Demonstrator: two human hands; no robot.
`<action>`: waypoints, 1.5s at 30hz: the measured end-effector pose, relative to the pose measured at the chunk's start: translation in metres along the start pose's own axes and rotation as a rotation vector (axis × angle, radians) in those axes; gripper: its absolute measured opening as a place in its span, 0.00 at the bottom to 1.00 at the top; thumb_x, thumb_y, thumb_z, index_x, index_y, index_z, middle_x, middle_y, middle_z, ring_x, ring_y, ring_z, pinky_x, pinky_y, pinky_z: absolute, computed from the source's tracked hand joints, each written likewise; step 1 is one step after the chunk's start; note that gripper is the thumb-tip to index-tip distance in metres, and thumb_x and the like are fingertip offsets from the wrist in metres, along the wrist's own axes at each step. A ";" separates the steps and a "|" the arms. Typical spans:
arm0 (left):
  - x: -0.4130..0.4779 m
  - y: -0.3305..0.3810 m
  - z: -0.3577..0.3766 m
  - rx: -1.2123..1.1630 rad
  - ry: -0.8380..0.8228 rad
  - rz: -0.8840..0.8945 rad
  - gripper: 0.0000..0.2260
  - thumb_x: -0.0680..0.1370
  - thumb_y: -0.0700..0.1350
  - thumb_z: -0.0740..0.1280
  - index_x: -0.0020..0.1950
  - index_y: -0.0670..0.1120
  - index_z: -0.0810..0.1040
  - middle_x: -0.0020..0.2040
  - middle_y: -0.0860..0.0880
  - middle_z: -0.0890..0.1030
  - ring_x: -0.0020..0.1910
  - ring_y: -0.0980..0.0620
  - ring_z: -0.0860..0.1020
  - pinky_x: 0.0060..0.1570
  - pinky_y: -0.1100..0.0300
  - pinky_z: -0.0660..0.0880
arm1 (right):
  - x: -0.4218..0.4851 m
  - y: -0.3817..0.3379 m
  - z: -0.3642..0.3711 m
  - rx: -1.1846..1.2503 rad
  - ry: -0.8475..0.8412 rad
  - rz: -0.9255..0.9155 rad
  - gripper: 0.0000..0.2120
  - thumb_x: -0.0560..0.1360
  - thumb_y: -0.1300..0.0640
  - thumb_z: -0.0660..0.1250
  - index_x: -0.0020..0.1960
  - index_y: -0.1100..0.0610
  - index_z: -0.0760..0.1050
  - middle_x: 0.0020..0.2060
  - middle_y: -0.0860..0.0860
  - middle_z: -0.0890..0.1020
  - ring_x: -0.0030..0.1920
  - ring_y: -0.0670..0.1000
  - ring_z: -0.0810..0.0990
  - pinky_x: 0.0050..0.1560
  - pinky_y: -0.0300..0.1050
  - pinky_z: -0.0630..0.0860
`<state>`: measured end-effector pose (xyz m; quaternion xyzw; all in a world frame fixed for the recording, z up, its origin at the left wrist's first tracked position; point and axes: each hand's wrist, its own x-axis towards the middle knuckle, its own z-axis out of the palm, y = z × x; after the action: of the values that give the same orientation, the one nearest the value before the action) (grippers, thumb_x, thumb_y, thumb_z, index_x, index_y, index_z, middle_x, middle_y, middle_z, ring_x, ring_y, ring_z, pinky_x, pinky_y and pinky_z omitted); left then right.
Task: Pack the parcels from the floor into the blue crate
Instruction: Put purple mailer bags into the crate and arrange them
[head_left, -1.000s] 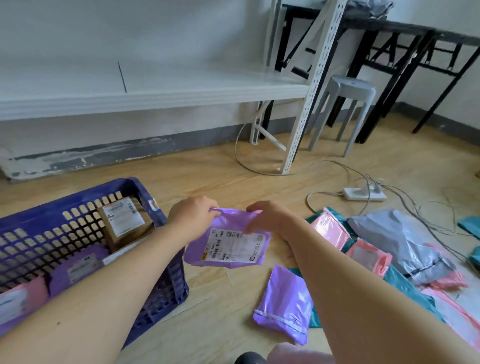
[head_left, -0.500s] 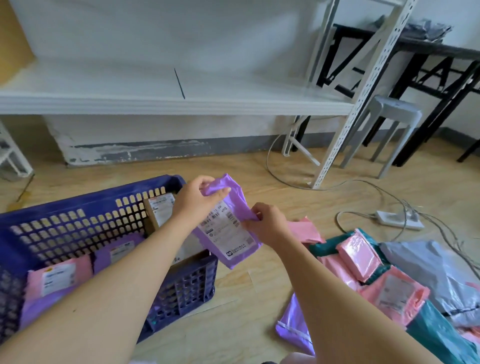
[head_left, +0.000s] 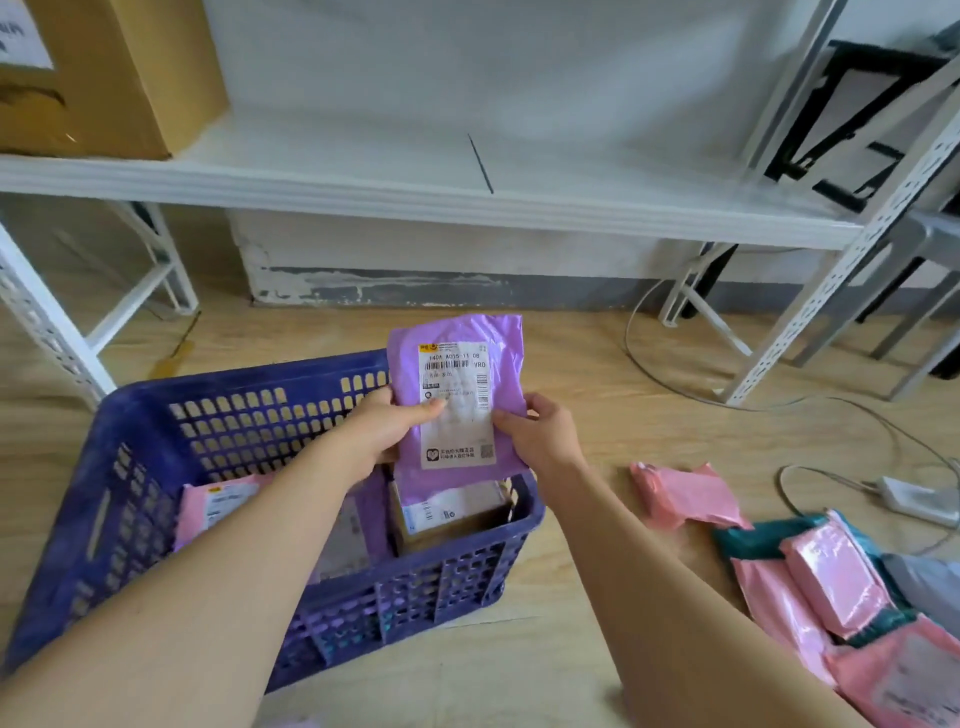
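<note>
Hands: we count two, left (head_left: 387, 434) and right (head_left: 540, 434), both grasping one purple parcel (head_left: 457, 400).
Crate (head_left: 249, 410): below hands; box (head_left: 449, 517), pink parcel (head_left: 218, 506) inside.

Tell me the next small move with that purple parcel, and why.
Probably lower the purple parcel straight down into the blue crate and let go. Both the left hand and the right hand hold it upright, over the crate's right end, just above the cardboard box inside, so it looks ready to drop in.
</note>
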<state>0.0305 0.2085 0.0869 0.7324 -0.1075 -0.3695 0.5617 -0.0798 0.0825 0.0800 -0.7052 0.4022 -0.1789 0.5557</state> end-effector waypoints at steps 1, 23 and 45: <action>0.002 -0.003 -0.013 -0.023 0.030 -0.001 0.11 0.73 0.46 0.72 0.54 0.46 0.76 0.52 0.47 0.82 0.47 0.49 0.81 0.44 0.55 0.79 | 0.001 -0.001 0.012 0.004 -0.018 -0.010 0.07 0.71 0.61 0.70 0.48 0.60 0.78 0.45 0.58 0.84 0.48 0.61 0.82 0.52 0.58 0.79; 0.049 -0.127 -0.177 0.114 0.631 -0.127 0.23 0.73 0.30 0.59 0.65 0.46 0.67 0.57 0.43 0.77 0.52 0.45 0.75 0.49 0.54 0.71 | 0.009 0.042 0.232 -0.284 -0.461 0.002 0.22 0.71 0.68 0.59 0.61 0.53 0.77 0.50 0.51 0.81 0.46 0.50 0.78 0.44 0.39 0.74; 0.090 -0.213 -0.206 1.128 -0.013 -0.357 0.38 0.77 0.33 0.58 0.77 0.56 0.42 0.77 0.47 0.36 0.77 0.43 0.46 0.69 0.49 0.64 | 0.035 0.100 0.322 -1.093 -1.066 -0.281 0.33 0.75 0.66 0.60 0.77 0.54 0.52 0.77 0.52 0.44 0.76 0.58 0.51 0.73 0.54 0.58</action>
<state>0.1751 0.3836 -0.1238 0.9224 -0.1657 -0.3487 0.0142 0.1300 0.2554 -0.1218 -0.9144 0.0186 0.3394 0.2197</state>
